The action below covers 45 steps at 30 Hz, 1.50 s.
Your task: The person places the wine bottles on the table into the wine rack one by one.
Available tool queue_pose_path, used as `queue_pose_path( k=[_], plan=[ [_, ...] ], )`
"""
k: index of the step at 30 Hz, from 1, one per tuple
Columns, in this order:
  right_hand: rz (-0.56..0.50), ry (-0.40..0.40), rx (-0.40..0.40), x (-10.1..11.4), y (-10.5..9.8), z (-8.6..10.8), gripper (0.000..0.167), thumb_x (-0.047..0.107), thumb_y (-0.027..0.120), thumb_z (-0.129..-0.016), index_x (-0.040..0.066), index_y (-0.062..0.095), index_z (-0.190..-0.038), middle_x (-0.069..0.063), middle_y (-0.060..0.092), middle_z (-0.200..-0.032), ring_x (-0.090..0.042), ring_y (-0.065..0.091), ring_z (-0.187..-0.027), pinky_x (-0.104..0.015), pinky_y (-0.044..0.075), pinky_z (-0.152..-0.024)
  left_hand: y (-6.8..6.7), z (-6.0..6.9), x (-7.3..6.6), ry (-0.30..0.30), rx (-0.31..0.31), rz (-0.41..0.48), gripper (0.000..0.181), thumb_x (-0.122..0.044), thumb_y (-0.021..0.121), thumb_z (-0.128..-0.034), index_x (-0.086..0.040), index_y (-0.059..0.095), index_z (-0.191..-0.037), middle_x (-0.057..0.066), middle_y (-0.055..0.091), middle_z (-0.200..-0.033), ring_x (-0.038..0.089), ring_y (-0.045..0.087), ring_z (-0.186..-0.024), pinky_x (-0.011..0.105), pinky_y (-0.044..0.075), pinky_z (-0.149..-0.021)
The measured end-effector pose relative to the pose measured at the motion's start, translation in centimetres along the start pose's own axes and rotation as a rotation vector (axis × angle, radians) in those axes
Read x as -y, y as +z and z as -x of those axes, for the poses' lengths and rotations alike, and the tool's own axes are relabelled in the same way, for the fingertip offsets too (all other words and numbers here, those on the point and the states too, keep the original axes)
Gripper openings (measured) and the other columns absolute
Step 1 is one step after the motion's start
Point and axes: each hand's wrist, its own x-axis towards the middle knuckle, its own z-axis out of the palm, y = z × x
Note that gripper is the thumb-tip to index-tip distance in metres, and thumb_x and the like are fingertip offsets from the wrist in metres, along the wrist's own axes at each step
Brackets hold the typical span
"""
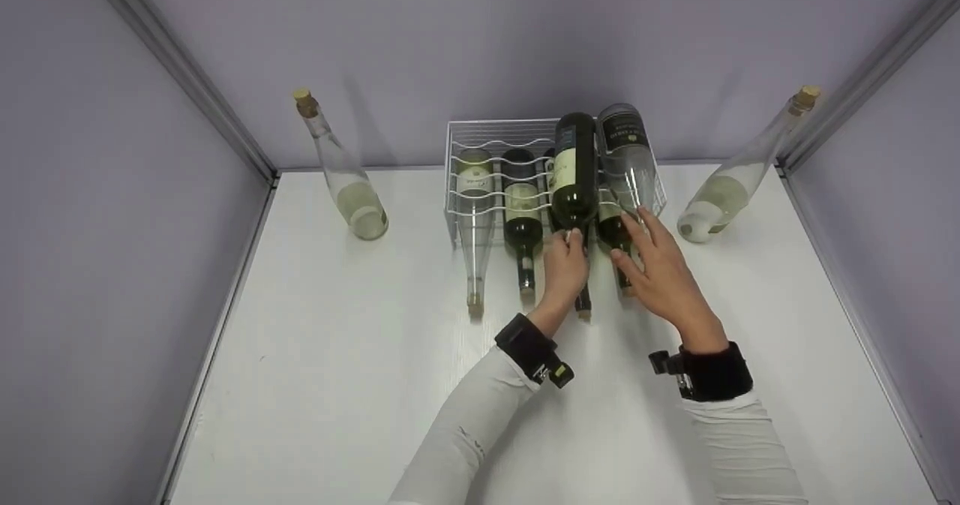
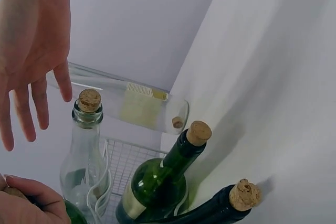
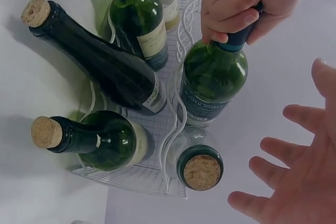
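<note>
A dark green wine bottle (image 1: 576, 152) lies on the upper tier of a white wire rack (image 1: 448, 182). Its corked neck is gripped by my left hand (image 1: 568, 269), fingers curled round it in the right wrist view. Beside it on the right, a clear bottle (image 1: 634, 163) rests on the same tier, its cork (image 3: 202, 172) toward me. My right hand (image 1: 664, 276) is spread near this clear bottle's neck; in the right wrist view (image 3: 294, 171) a gap shows between the fingers and the bottle.
The lower tier holds a clear bottle (image 1: 474, 227), a green bottle (image 1: 523, 227), a long dark bottle (image 3: 100, 66) and another green bottle (image 3: 107, 142), necks toward me. Corked clear bottles stand on the white table (image 1: 330, 385) at left (image 1: 352, 190) and right (image 1: 724, 193). Walls enclose the back and sides.
</note>
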Motion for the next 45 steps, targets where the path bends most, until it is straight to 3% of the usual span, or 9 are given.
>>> queue_pose_path(
  k=[5, 8, 12, 18, 20, 26, 29, 38, 45],
  plan=[
    [0.054, -0.015, -0.013, -0.6, 0.0, 0.3, 0.059, 0.028, 0.057, -0.101, 0.003, 0.036, -0.151, -0.026, 0.024, -0.155, -0.047, 0.025, -0.139, -0.062, 0.021, -0.109, 0.4, 0.0, 0.0, -0.052, 0.034, 0.015, 0.047, -0.027, 0.039, -0.1075, 0.01, 0.044, -0.137, 0.013, 0.061, -0.102, 0.02, 0.058, -0.094, 0.036, 0.048, -0.086],
    [0.08, -0.015, -0.023, -0.9, -0.1, 0.6, 0.059, 0.028, 0.057, -0.101, 0.003, 0.036, -0.151, -0.027, 0.025, -0.154, -0.048, 0.025, -0.138, -0.063, 0.021, -0.109, 0.5, 0.2, 0.0, -0.074, 0.079, 0.053, 0.046, -0.027, 0.038, -0.1078, 0.008, 0.041, -0.138, 0.019, 0.063, -0.094, 0.019, 0.059, -0.078, 0.034, 0.05, -0.073],
    [0.095, -0.013, -0.038, -1.2, -0.4, 0.9, 0.059, 0.027, 0.058, -0.101, 0.004, 0.036, -0.151, -0.027, 0.026, -0.153, -0.048, 0.024, -0.139, -0.063, 0.019, -0.109, 0.5, 0.7, -0.4, -0.1, 0.161, 0.16, 0.043, -0.024, 0.037, -0.1085, 0.004, 0.036, -0.141, 0.021, 0.058, -0.075, 0.016, 0.049, -0.052, 0.029, 0.044, -0.052],
    [0.083, 0.005, -0.035, -1.4, -0.5, 1.3, 0.059, 0.028, 0.057, -0.101, 0.002, 0.037, -0.15, -0.028, 0.026, -0.153, -0.05, 0.022, -0.139, -0.065, 0.019, -0.108, 0.5, 0.9, -0.7, -0.11, 0.206, 0.262, 0.033, -0.02, 0.037, -0.1082, 0.001, 0.04, -0.133, 0.005, 0.052, -0.068, 0.012, 0.047, -0.053, 0.025, 0.044, -0.05],
    [0.074, 0.013, -0.032, -1.5, -0.5, 1.4, 0.059, 0.028, 0.057, -0.101, 0.002, 0.037, -0.15, -0.028, 0.025, -0.153, -0.05, 0.022, -0.139, -0.066, 0.019, -0.108, 0.4, 0.8, -0.6, -0.117, 0.213, 0.285, 0.027, -0.019, 0.039, -0.1076, 0.0, 0.044, -0.127, 0.006, 0.053, -0.068, 0.013, 0.048, -0.054, 0.024, 0.044, -0.051],
    [0.05, 0.036, -0.029, -1.6, -0.6, 1.6, 0.059, 0.029, 0.056, -0.102, 0.002, 0.036, -0.15, -0.028, 0.025, -0.154, -0.051, 0.022, -0.139, -0.066, 0.019, -0.107, 0.0, 0.9, -0.5, -0.191, 0.257, 0.339, 0.043, -0.017, 0.041, -0.1047, 0.0, 0.038, -0.144, 0.016, 0.061, -0.104, 0.016, 0.059, -0.067, 0.028, 0.049, -0.06],
    [0.039, 0.053, -0.022, -1.7, -0.6, 1.8, 0.059, 0.03, 0.055, -0.102, 0.004, 0.035, -0.151, -0.026, 0.024, -0.155, -0.05, 0.021, -0.139, -0.067, 0.019, -0.107, -0.4, 0.9, -0.4, -0.212, 0.285, 0.385, 0.047, -0.013, 0.037, -0.1036, -0.001, 0.035, -0.149, 0.02, 0.06, -0.114, 0.018, 0.062, -0.072, 0.03, 0.051, -0.065],
    [0.033, 0.081, -0.013, -2.0, -0.8, 2.1, 0.06, 0.031, 0.054, -0.102, 0.003, 0.034, -0.151, -0.025, 0.021, -0.156, -0.05, 0.02, -0.139, -0.067, 0.019, -0.107, -0.9, 0.8, -0.1, -0.215, 0.325, 0.537, 0.056, -0.008, 0.047, -0.1031, 0.006, 0.022, -0.152, 0.014, 0.063, -0.104, 0.029, 0.067, -0.084, 0.031, 0.057, -0.067],
    [0.02, 0.096, -0.015, -2.2, -0.9, 2.2, 0.061, 0.033, 0.054, -0.102, 0.008, 0.033, -0.153, -0.024, 0.02, -0.157, -0.049, 0.018, -0.141, -0.067, 0.018, -0.107, -0.9, 0.9, 0.1, -0.141, 0.296, 0.456, 0.057, -0.012, 0.058, -0.0995, 0.002, 0.03, -0.147, 0.012, 0.065, -0.098, 0.019, 0.066, -0.074, 0.031, 0.057, -0.067]
  ],
)
